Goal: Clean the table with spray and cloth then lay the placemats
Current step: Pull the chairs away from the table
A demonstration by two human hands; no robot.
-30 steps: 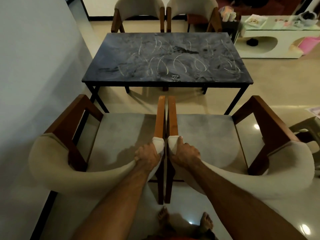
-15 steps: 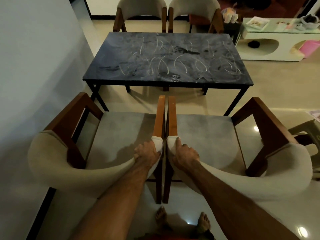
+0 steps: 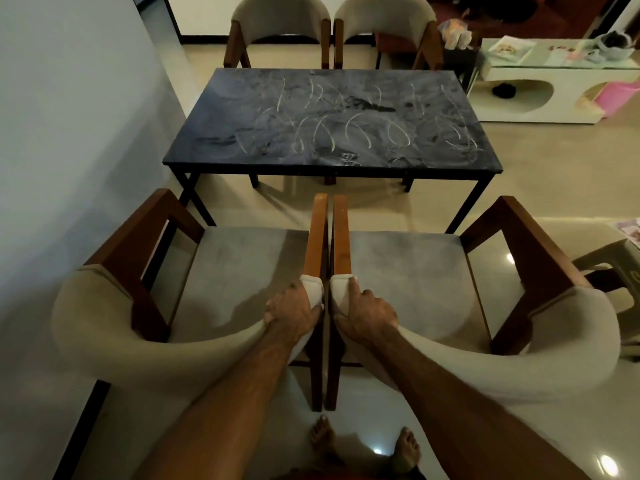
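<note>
A dark marble table with pale scribbled marks across its top stands ahead of me. Two armchairs sit side by side between me and the table. My left hand grips the padded back end of the left chair, and my right hand grips the padded back end of the right chair, right where the two inner wooden arms meet. No spray, cloth or placemats are in view.
Two more chairs stand at the table's far side. A grey wall runs along the left. A white console with items is at the back right, and a plastic stool stands at the right. My bare feet are on the glossy floor.
The two chairs have slid slightly back from the table toward me, with both hands still holding their backs.
</note>
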